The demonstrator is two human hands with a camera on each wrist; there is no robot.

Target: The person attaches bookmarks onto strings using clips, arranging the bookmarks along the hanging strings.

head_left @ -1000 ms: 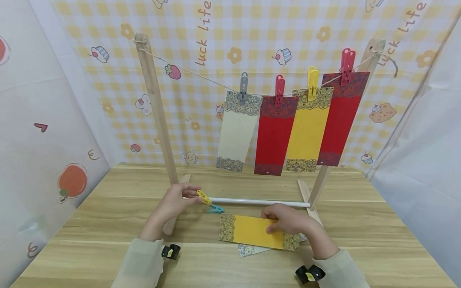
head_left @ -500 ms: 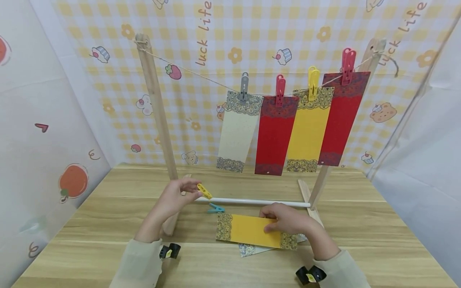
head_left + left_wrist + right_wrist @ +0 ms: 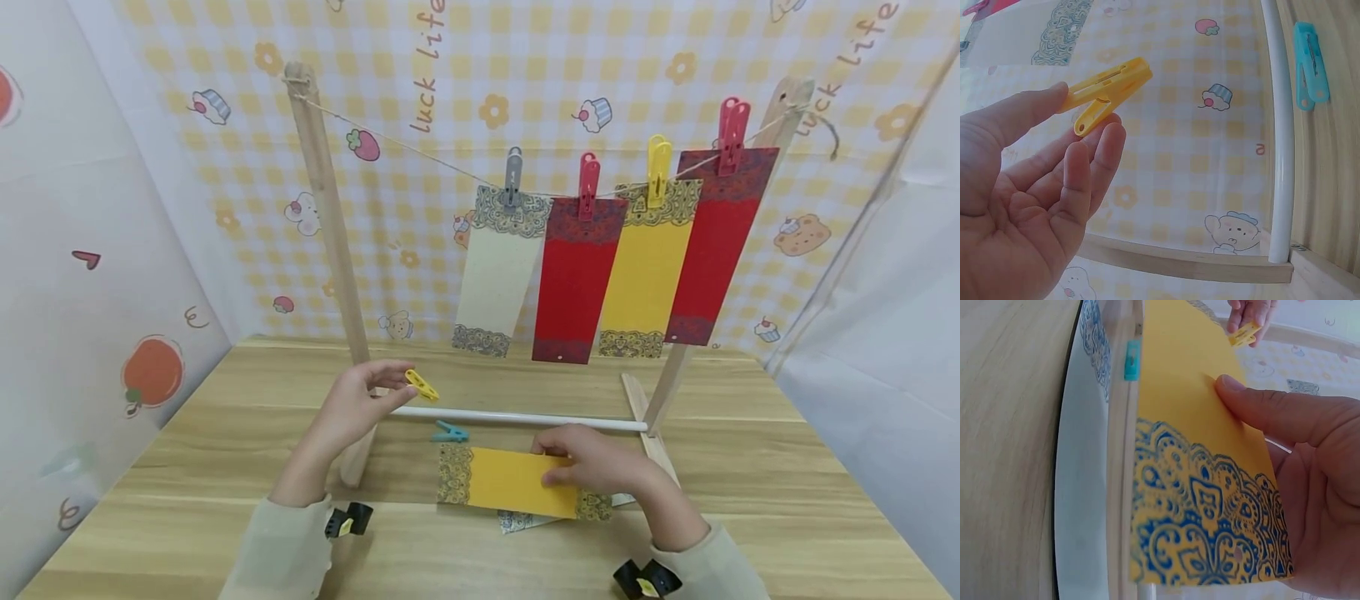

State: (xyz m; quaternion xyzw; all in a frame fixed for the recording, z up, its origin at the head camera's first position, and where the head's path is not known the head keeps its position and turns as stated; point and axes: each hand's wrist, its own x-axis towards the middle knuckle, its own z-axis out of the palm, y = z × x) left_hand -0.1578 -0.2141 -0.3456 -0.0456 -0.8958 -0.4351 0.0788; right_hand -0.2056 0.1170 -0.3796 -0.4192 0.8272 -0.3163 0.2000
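Between thumb and fingers my left hand (image 3: pixel 352 408) pinches a yellow clothespin (image 3: pixel 1110 87) by its handle ends, over the white rod (image 3: pixel 517 417). My right hand (image 3: pixel 592 458) holds a yellow card (image 3: pixel 517 483) with patterned bands at both ends, thumb on its face and fingers behind. Partly hidden under that card lies a pale patterned card (image 3: pixel 517 522) on the table. A teal clothespin (image 3: pixel 451 432) rests on the table between the rod and the yellow card; the left wrist view shows it beside the rod.
A wooden frame's left post (image 3: pixel 330 217) and right post (image 3: pixel 667 387) carry a sagging string (image 3: pixel 405 150). From it hang a cream card (image 3: pixel 495 275), two red cards (image 3: pixel 577 283) and a yellow one (image 3: pixel 648 275), clipped with grey, red and yellow pins. A patterned cloth (image 3: pixel 405 50) stands behind.
My left hand has lifted the yellow clothespin up and away from the teal one, which stays on the table. My right hand has moved the yellow card slightly left.
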